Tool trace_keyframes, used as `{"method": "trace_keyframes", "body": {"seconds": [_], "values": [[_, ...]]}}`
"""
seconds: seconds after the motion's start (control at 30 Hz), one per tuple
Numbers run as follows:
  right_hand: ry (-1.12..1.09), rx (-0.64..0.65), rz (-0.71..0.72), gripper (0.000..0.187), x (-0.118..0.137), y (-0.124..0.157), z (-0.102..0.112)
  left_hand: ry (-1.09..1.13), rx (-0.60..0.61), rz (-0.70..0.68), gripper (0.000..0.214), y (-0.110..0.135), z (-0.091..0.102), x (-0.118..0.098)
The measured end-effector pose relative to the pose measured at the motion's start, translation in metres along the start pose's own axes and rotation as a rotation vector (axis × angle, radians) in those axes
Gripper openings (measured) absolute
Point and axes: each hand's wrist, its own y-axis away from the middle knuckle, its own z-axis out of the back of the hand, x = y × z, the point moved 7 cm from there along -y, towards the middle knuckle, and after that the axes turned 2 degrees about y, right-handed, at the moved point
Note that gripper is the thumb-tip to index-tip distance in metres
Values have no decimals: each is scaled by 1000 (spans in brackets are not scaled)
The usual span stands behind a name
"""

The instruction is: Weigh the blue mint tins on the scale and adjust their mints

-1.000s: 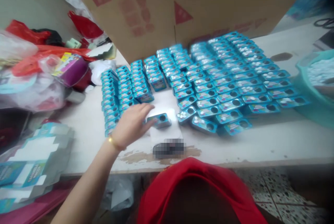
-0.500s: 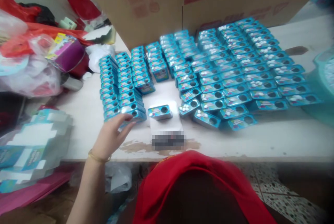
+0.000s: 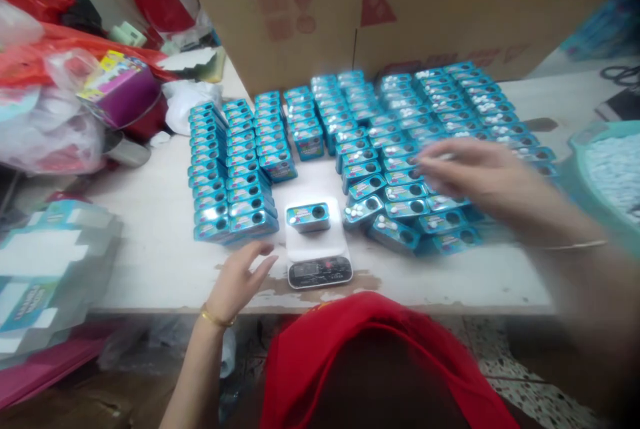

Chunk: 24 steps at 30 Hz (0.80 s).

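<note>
A small blue tin (image 3: pixel 306 218) with a dark round opening sits on the white pan of a kitchen scale (image 3: pixel 316 247). My left hand (image 3: pixel 241 284) is left of the scale, thumb and forefinger apart, holding nothing. My right hand (image 3: pixel 475 172) is over the right-hand rows of tins, blurred, with its fingers drawn together. A pale spot shows at its fingertips; I cannot make out what it is. White pellets lie on top of many tins there, such as a tilted tin (image 3: pixel 363 210) beside the scale. The left-hand tins (image 3: pixel 206 205) stand in tight columns.
A green basin (image 3: pixel 590 162) of white pellets stands at the right. Behind the tins rises a big cardboard box (image 3: pixel 320 29). Flattened blue and white cartons (image 3: pixel 55 262) lie at the left, below plastic bags (image 3: pixel 60 135) and a purple box (image 3: pixel 127 92).
My right hand has come into view over the right-hand tins. My left hand has drawn back from the left columns, toward the table's front edge. The camera view has shifted slightly.
</note>
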Motion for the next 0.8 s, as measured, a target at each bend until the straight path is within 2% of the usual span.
{"method": "trace_keyframes", "body": {"seconds": [0.07, 0.13, 0.2, 0.27, 0.33, 0.43, 0.6, 0.7, 0.8], "values": [[-28, 258, 149, 14, 34, -4, -58, 12, -12, -6, 30, 4, -1, 0], [92, 356, 341, 11, 63, -5, -104, 24, -17, 1, 29, 9, -3, 2], [248, 427, 449, 15, 76, -4, -139, 39, -19, 14, 29, 14, -6, 6], [387, 489, 487, 18, 78, -3, -159, 57, -15, 35, 28, 19, -9, 10], [490, 526, 493, 18, 75, -1, -167, 75, -10, 52, 29, 23, -13, 13], [571, 531, 485, 20, 73, 1, -168, 97, 4, 70, 29, 24, -17, 17], [557, 520, 478, 18, 75, -1, -168, 114, 15, 80, 29, 20, -21, 19], [353, 442, 447, 17, 77, -8, -155, 123, 3, 87, 30, 19, -23, 22], [-9, 449, 189, 11, 62, -12, -138, 131, -11, 95, 29, 21, -24, 27]]}}
